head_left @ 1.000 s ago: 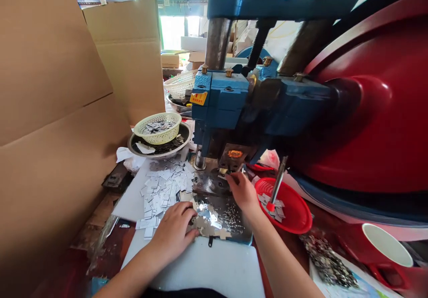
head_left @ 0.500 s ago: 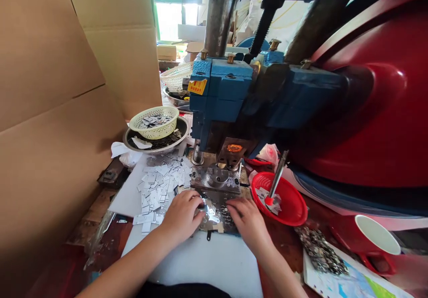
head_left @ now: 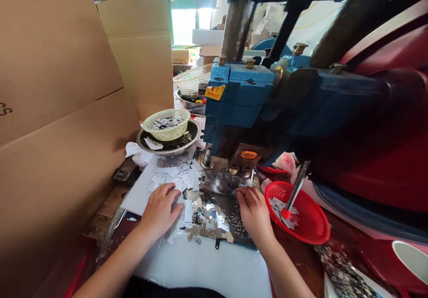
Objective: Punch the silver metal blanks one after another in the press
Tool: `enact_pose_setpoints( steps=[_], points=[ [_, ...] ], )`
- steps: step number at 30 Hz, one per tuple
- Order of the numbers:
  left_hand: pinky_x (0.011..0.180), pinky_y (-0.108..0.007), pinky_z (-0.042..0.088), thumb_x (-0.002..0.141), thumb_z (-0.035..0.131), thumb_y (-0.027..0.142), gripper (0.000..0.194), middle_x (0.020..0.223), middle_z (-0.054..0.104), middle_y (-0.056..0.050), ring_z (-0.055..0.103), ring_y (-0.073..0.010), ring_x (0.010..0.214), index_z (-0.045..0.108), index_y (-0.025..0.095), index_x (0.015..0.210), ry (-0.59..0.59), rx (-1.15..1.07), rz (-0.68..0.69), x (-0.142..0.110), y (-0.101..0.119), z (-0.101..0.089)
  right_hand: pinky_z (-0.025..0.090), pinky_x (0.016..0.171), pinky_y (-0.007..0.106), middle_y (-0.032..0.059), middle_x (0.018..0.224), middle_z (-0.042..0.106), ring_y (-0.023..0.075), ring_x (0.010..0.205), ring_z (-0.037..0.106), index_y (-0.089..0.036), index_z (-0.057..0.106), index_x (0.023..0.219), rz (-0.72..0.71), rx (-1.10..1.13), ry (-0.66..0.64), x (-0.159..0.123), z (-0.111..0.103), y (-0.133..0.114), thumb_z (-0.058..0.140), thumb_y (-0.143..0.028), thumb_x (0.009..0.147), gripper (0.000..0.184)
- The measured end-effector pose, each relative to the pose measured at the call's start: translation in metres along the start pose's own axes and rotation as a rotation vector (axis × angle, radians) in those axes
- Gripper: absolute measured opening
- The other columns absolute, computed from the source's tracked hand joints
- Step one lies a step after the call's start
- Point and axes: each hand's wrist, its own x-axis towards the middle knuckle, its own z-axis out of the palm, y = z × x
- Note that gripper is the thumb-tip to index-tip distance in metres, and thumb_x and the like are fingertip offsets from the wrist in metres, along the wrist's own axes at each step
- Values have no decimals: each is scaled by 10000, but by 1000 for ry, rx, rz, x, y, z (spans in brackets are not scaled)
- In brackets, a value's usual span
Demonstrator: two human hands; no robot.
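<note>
My left hand (head_left: pixel 162 209) lies over flat, pale metal plates (head_left: pixel 187 213) at the left of the work surface, thumb apart from the fingers. My right hand (head_left: pixel 257 215) rests by the right front of the press die (head_left: pixel 227 181), fingers loosely bent, nothing visible in them. Between my hands, shiny shaped metal pieces (head_left: pixel 209 220) lie in a loose heap, with small scraps (head_left: pixel 236 222) scattered beside my right hand. Farther back on the left spreads a pile of pale plates (head_left: pixel 180 171).
The blue press head (head_left: pixel 240 93) stands over the die. At right, a red basket (head_left: pixel 314 220) holds plates and a metal rod (head_left: pixel 297 189). A cream basket (head_left: pixel 167 128) sits in a metal bowl (head_left: pixel 143 144) at back left. Cardboard (head_left: pixel 60 133) walls the left side.
My left hand has moved left, away from the die, onto the plates, uncovering the shiny pieces. My right hand has come slightly closer to the die. The view has shifted left.
</note>
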Motion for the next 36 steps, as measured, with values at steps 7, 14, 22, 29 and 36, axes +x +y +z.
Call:
enact_pose_setpoints(
  steps=[7, 14, 22, 29, 36],
  points=[
    [1029, -485, 336, 743, 676, 262, 218, 1298, 490, -61, 367, -310, 1277, 600, 232, 945, -64, -25, -15, 0, 5, 4, 437, 784, 363, 90, 864, 592, 225, 841, 556, -177, 647, 813, 80, 19, -19, 44, 16, -1, 435, -363, 851, 285],
    [1025, -479, 342, 753, 656, 231, 248, 1288, 495, -66, 401, -296, 1252, 597, 232, 994, -54, -46, 8, -7, 7, 3, 442, 739, 353, 80, 816, 584, 225, 797, 554, -169, 647, 781, 158, 10, -13, 54, 24, 7, 496, -381, 776, 260],
    [1029, -505, 335, 730, 694, 269, 256, 1337, 471, -87, 366, -330, 1286, 598, 212, 961, -69, -45, -9, -10, 5, 5, 442, 762, 359, 82, 832, 591, 218, 809, 553, -176, 653, 760, 147, 83, -5, 54, 25, 12, 479, -433, 789, 312],
    [1044, -512, 321, 722, 698, 280, 376, 1389, 419, -100, 335, -327, 1310, 575, 227, 1073, -87, -70, 2, -16, 4, 2, 461, 801, 349, 72, 926, 607, 205, 884, 570, -200, 640, 897, 104, 182, 88, 17, 5, -1, 445, -394, 873, 276],
    [1040, -525, 330, 745, 670, 272, 244, 1352, 448, -78, 346, -314, 1298, 582, 219, 966, -7, -134, 37, -18, -5, 15, 472, 743, 380, 74, 896, 646, 225, 837, 591, -242, 643, 954, -103, -24, 42, -84, -16, -13, 504, -332, 867, 187]
  ],
)
